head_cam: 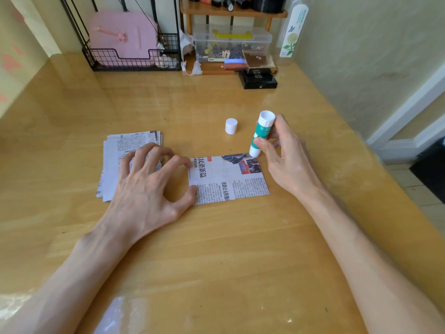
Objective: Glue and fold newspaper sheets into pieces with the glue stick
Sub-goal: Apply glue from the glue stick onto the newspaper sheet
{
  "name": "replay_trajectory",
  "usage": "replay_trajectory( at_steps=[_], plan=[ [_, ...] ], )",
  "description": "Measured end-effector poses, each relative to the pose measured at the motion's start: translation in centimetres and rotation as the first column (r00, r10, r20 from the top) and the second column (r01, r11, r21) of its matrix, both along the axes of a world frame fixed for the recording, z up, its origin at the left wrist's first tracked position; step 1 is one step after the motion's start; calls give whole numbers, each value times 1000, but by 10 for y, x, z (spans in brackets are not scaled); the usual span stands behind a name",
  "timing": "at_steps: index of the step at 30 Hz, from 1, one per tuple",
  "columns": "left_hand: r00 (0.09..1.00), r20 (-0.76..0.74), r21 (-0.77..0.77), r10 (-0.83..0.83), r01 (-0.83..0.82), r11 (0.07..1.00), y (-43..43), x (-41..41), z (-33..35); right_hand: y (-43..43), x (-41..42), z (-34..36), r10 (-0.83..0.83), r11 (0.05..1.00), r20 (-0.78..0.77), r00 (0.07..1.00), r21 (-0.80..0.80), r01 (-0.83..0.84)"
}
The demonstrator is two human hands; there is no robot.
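Note:
A small newspaper sheet (228, 179) lies flat on the wooden table (216, 249). My left hand (147, 184) is spread over the table, with its thumb and index fingertips pressing the sheet's left edge. My right hand (281, 155) grips a green and white glue stick (261, 133), tilted with its lower end touching the sheet's far right corner. The stick's white cap (231, 126) stands on the table just beyond the sheet. A stack of newspaper pieces (125, 160) lies to the left, partly under my left hand.
At the back stand a black wire rack (134, 61) holding a pink item, a clear plastic box (231, 44) under a wooden shelf, a black box (258, 80) and a tall bottle (292, 30). A wall runs along the table's right side.

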State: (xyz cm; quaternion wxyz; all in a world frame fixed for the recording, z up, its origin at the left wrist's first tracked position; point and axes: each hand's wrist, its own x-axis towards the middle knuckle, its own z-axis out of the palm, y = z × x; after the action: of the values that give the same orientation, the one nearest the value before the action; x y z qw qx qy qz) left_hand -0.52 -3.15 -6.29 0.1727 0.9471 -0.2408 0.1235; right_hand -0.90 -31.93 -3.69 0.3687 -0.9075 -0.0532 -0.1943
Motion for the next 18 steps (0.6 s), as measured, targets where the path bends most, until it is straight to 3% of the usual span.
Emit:
replay_trajectory(
  at_steps=[4, 8, 12, 18],
  plan=[
    [1000, 0, -1, -1, 1, 1000, 0, 0, 1, -9, 0, 2, -46, 999, 52, 998, 21, 45],
    [1000, 7, -2, -4, 4, 1000, 0, 0, 0, -7, -2, 9, -86, 975, 126, 988, 214, 57],
    [1000, 10, 3, -2, 2, 1000, -1, 0, 0, 21, 1, 8, 40, 954, 80, 996, 293, -61],
    [1000, 13, -11, 4, -3, 1000, -1, 0, 0, 62, 8, 1, 183, 945, -5, 983, 275, -175]
  ],
)
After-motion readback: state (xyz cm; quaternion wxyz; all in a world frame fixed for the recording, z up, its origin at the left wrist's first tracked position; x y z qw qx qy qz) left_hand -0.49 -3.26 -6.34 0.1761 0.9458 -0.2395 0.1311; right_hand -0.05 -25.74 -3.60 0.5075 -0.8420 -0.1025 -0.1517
